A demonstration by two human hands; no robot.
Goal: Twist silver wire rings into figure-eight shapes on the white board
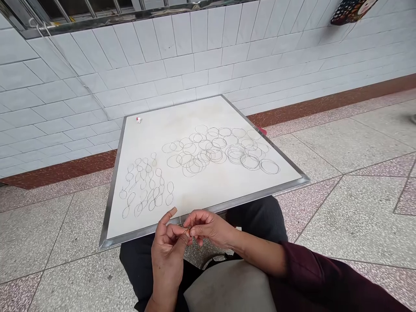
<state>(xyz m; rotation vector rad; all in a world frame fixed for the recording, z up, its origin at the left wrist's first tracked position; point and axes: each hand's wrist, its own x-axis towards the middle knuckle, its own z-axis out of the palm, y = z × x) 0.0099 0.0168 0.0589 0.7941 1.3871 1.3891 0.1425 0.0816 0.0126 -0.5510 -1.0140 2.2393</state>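
Note:
Close to my lap, in front of the table's near edge, my left hand [169,245] and my right hand [211,229] meet. Both pinch a thin wire loop [180,215] between thumb and fingertips. The left index finger, with a tan covering at its tip, points up and away from the wire. Part of the loop is hidden behind the fingers. Beyond my left hand lie several wires twisted into figure-eights [156,196]. Farther right, many thin round wire rings [214,154] overlap flat on the white tabletop.
The white table [201,197] has a grey metal rim and stands against a white tiled wall [182,65]. A small red-and-white object [139,120] sits at its far left corner. My legs [260,216] extend under the near edge. Speckled tile floor [325,208] surrounds it.

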